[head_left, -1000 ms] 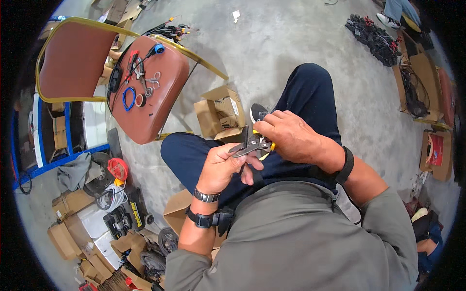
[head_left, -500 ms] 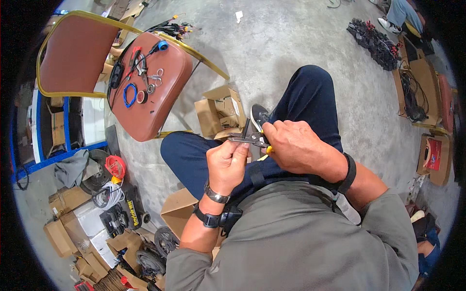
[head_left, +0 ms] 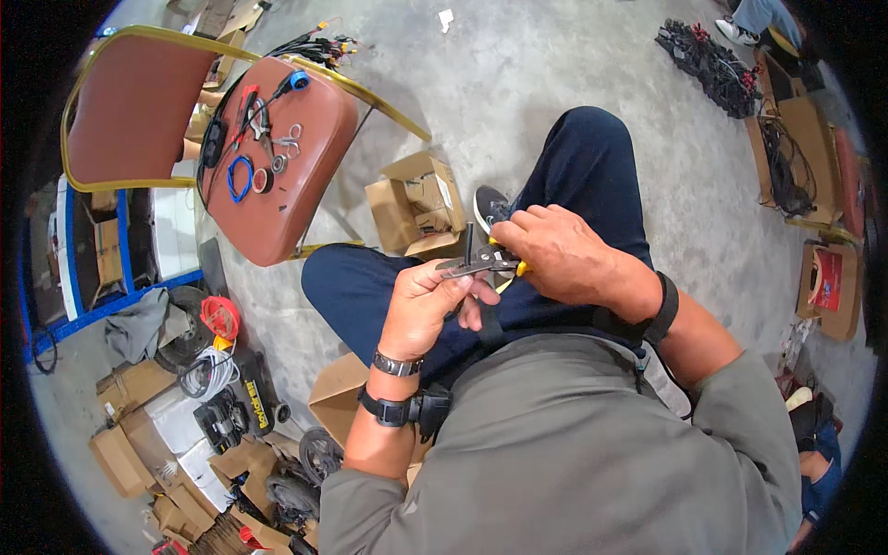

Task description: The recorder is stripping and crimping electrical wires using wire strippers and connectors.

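Observation:
My right hand is wrapped round the yellow handles of a wire stripper, whose dark metal jaws point left over my lap. A short black cable piece stands up at the jaws. Thumb and forefinger of my left hand pinch at the jaw end by the lower part of this piece. The other left fingers spread out below the tool. How far the jaws close on the piece is too small to tell.
An open cardboard box stands on the floor beyond my knees. The brown chair at the left bears pliers, scissors, tape rolls, a blue wire loop and a black cable. Boxes and wheels lie lower left. Cable bundles lie far right.
The lower fingers of my left hand have uncurled and now show under the tool. Both hands and the stripper stay nearly in place, while the whole view has shifted slightly.

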A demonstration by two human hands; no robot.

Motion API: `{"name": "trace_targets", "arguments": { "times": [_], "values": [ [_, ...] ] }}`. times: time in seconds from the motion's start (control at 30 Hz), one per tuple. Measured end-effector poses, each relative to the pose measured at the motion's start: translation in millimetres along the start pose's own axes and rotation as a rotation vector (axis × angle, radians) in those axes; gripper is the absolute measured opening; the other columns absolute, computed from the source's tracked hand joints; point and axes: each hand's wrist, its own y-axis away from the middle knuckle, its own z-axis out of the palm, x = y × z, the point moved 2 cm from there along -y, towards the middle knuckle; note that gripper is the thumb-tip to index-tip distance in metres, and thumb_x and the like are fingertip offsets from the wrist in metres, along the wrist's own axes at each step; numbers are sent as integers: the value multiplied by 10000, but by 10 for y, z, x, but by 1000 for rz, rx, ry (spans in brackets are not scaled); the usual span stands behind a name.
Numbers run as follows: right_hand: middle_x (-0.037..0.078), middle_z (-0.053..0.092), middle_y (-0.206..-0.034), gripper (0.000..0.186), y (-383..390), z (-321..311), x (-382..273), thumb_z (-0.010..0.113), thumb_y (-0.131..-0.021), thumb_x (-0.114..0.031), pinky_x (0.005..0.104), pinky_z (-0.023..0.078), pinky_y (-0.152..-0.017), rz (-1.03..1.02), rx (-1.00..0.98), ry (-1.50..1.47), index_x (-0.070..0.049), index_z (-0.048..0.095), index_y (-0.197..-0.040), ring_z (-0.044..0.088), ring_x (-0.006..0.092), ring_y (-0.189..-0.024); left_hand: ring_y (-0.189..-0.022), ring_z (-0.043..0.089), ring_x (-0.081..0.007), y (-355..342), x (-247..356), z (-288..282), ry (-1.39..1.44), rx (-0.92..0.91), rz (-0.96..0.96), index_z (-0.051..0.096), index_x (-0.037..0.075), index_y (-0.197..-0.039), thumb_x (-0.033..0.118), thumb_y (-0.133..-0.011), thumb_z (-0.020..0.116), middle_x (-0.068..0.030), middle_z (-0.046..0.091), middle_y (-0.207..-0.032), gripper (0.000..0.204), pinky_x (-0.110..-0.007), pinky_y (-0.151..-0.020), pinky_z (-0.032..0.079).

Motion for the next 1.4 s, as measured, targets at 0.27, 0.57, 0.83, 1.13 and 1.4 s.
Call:
{"name": "trace_targets", "arguments": {
  "times": [0.27,0.57,0.83,1.13,1.4],
  "values": [
    [153,616,-872,241,-23,57,-40,644,-757,-65,458,493,-726,-17,13,-34,-27,548,-975,623,350,-845,-483,542,-82,61,1,71,-90,36,69,697,-15,-959,183,-968,616,-91,679,-678,214,-206,-443,402],
    [227,655,-734,243,42,-70,-232,663,-822,-175,486,529,-593,141,-137,-60,38,558,-875,669,414,-667,-476,550,-141,-9,-24,100,-552,258,337,673,-2,-861,109,-927,651,-76,628,-611,131,-287,-455,413],
    [244,671,-769,305,-25,5,-89,635,-859,-237,493,537,-662,206,-229,-75,52,567,-929,681,416,-753,-512,596,-188,-89,45,126,-904,315,451,649,-5,-859,94,-928,631,-100,622,-637,122,-314,-480,437],
    [230,677,-856,410,-79,-47,122,607,-947,-279,440,496,-714,268,-514,-426,23,554,-1220,664,387,-834,-498,584,-145,-184,-54,-61,18,-44,-107,665,-24,-1028,257,-981,579,-149,691,-742,298,-234,-461,438],
    [260,667,-891,358,-80,-16,133,589,-941,-314,469,502,-773,279,-466,-514,13,577,-1085,655,427,-904,-477,581,-161,-184,-35,-49,50,-15,-69,667,-25,-1009,246,-975,573,-165,688,-729,288,-231,-441,419]
  ]
}}
